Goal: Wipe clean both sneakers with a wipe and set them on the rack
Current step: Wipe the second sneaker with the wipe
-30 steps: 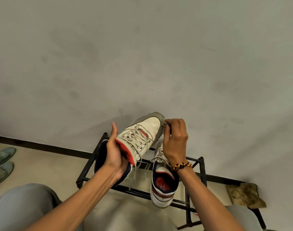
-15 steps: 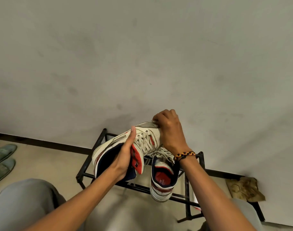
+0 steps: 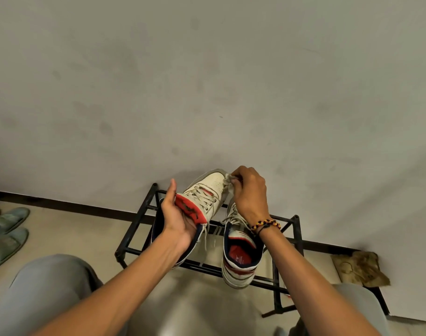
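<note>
My left hand [image 3: 176, 220] grips a white sneaker [image 3: 207, 192] with a red tongue by its heel and collar, holding it up above the black metal rack [image 3: 285, 229] with the toe pointing away. My right hand [image 3: 249, 195] pinches a crumpled white wipe [image 3: 228, 181] against the right side of that sneaker's toe. The second sneaker [image 3: 239, 259], white with navy and red trim, sits on the rack's right half, its toe partly hidden behind my right wrist.
The rack stands against a grey wall with a dark baseboard. Two green slippers [image 3: 6, 231] lie on the floor at the left. A crumpled brown paper bag [image 3: 358, 269] lies at the right by the wall. My grey-clad knees [image 3: 44, 292] fill the bottom corners.
The held sneaker has turned back so its toe and laces face up. My right hand has moved from over the toe to its right side, still wiping.
</note>
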